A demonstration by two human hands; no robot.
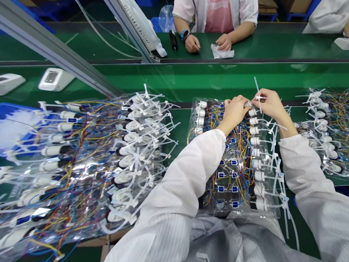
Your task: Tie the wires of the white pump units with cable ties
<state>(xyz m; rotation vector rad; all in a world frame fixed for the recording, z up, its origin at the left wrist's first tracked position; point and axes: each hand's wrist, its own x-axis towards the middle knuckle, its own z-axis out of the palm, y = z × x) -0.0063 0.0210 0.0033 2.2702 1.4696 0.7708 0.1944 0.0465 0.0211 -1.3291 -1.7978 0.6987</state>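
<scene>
A clear plastic tray [212, 203] in front of me holds rows of small white-and-black cylindrical parts, with blue components and yellow, red and blue wires between them. At its far right corner, my left hand [236, 109] is closed on a white cylindrical part [248, 104], its fingertips partly hiding it. Close beside it, my right hand [269, 104] pinches a white cable tie [257, 85], whose tail points up. More cable ties [280, 174] stick out from the cylinders along the tray's right side, their tails hanging past the edge.
Stacked trays of wired parts [88, 164] with many ties lie left, more [341, 131] right. A blue bin [4, 108] holds loose white ties. White device housings [54, 79] rest on the green conveyor behind a metal post [127, 24]. A co-worker [217, 11] sits opposite, another person's sleeve [332, 8] at right.
</scene>
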